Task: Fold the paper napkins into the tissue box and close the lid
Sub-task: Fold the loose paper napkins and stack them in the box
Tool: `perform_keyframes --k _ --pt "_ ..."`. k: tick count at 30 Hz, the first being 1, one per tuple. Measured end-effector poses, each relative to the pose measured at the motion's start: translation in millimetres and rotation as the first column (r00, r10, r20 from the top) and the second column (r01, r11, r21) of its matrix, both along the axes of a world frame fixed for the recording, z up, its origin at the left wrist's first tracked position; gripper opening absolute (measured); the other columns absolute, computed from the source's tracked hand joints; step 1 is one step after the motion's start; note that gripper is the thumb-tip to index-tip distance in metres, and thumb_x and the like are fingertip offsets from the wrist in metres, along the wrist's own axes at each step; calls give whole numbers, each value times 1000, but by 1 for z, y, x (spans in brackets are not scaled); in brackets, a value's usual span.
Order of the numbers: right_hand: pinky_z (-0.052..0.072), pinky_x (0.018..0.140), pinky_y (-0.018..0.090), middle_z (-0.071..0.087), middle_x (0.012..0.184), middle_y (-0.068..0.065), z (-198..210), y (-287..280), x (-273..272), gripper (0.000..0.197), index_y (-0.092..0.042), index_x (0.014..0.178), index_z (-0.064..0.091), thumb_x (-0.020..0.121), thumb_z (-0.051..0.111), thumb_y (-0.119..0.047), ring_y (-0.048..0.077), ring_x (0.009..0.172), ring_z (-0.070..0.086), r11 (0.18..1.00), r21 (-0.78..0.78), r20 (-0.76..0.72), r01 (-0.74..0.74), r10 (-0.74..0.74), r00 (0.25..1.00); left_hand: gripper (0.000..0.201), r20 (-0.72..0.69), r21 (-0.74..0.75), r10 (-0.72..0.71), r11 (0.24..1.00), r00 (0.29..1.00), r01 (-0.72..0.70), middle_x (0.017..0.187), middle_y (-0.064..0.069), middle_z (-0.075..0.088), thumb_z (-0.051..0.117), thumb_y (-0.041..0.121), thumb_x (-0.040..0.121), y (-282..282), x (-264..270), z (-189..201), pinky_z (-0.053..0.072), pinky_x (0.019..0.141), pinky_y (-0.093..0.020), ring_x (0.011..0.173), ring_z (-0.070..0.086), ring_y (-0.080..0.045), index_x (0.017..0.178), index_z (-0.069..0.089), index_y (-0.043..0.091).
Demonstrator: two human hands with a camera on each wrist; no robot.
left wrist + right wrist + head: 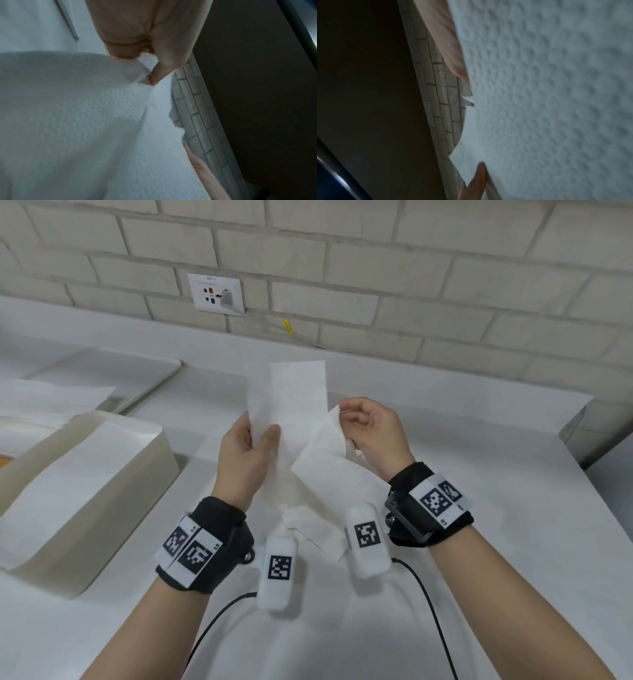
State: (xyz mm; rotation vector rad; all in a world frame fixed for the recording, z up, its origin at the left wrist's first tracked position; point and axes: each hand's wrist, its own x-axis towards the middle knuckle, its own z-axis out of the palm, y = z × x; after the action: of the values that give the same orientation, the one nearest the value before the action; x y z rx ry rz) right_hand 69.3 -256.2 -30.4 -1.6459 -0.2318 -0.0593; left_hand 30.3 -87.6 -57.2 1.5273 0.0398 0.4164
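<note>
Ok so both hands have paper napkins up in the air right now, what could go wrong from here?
1. Tearing: the left hand and right hand each pinch thin napkin paper at an edge; pulling apart could rip it.
2. Dropping: loose napkins already lie crumpled on the counter; a slack pinch could add another.
3. Messy stacking: the tissue box sits off to the left, so the fold could open on the way.
</note>
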Motion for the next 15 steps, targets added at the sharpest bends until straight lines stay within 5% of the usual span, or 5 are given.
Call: perform_keyframes --k 4,6,8,10,15 --pt "37 49 8 60 71 0 -5 -2 1 29 -18 77 60 82 57 11 -5 50 52 999 -17 -9 46 -46 999 71 11 38 85 996 996 -86 116 -9 64 54 4 91 10 -4 -13 54 73 -26 83 66 -14 139 24 47" --pt "36 49 7 60 71 0 -7 0 0 27 -17 78 59 82 56 10 -6 48 50 997 -33 -15 70 -70 997 80 56 160 72 984 996 -80 145 -1 44 51 3 87 13 -5 -20 48 97 -36 116 57 -24 136 20 58" --pt "34 47 7 58 70 1 -8 1 0 26 -14 80 58 83 53 11 -5 45 47 997 -19 -37 80 -81 996 65 35 326 59 943 998 -67 141 17 42 44 -5 89 9 -9 -23 33 108 -23 132 43 -20 133 38 43" --pt "34 48 12 57 68 -1 -6 2 0 28 -14 81 58 82 50 13 2 48 47 997 22 -68 75 -74 995 39 -86 391 22 920 996 13 129 12 54 41 2 96 5 -12 -27 34 101 -15 128 47 -15 117 57 31" --pt "43 60 21 59 74 0 1 8 2 31 -16 82 58 82 47 14 14 67 54 998 50 -58 33 -30 998 42 -274 3 -244 967 930 254 97 1 74 48 46 93 -13 -25 -9 50 85 -28 93 68 -13 94 73 11"
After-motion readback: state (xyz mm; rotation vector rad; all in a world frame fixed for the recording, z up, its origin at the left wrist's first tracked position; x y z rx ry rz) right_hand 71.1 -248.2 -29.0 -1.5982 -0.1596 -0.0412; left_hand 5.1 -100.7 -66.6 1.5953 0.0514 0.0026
